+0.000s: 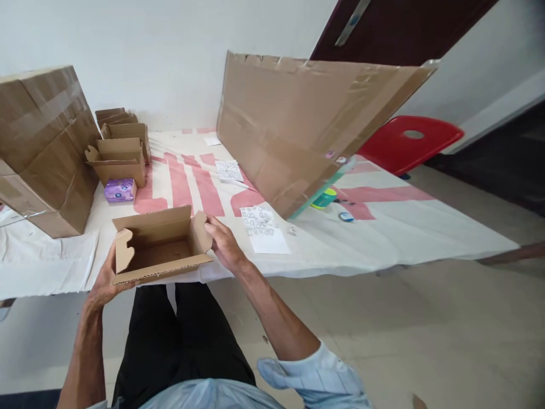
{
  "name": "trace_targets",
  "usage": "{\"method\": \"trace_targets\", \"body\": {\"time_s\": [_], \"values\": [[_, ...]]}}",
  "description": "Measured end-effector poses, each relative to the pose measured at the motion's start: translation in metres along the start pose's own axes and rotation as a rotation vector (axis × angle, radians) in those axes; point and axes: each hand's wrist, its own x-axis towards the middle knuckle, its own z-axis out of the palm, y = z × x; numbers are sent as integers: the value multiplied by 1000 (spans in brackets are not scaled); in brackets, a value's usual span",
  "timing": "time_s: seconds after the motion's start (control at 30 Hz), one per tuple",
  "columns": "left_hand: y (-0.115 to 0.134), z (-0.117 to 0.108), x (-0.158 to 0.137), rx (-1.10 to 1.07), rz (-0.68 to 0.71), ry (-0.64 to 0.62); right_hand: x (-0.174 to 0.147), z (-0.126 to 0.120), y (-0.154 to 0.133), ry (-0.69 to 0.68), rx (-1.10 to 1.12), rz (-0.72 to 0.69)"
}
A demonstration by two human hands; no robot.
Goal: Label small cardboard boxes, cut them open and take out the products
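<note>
A small open cardboard box (159, 272) is held at the front edge of the table, its flaps raised and its inside facing up at me. My left hand (107, 281) grips the box's left end from below, with its fingers partly hidden behind the cardboard. At the other end, my right hand (223, 243) pinches the right side flap (200, 232) between thumb and fingers. Nothing can be seen inside the box. Just beyond it lies a purple printed packet (120, 191).
Several open small boxes (121, 165) stand in a row behind the packet. A large carton (46, 153) is at left; a big cardboard sheet (289, 130) leans at centre. Printed papers (266, 230), a tape roll (346, 217) and a green-yellow object (325, 199) lie rightward, near a red chair (409, 142).
</note>
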Motion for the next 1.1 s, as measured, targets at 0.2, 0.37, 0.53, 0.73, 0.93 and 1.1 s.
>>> {"method": "trace_targets", "body": {"time_s": [0.2,0.37,0.53,0.73,0.93,1.1], "values": [[8,-2,-12,57,-3,19,-17,-13,12,35,112,146],[11,-1,-18,137,-29,30,-30,-25,21,1,56,184],[12,-3,-24,155,22,6,-52,-25,20,-9,-162,103],[10,2,-35,127,-3,25,-76,-26,33,96,-171,64],[22,30,-38,183,110,46,-65,-56,60,375,190,241],[42,48,-29,225,218,34,-58,-75,70,329,180,226]]}}
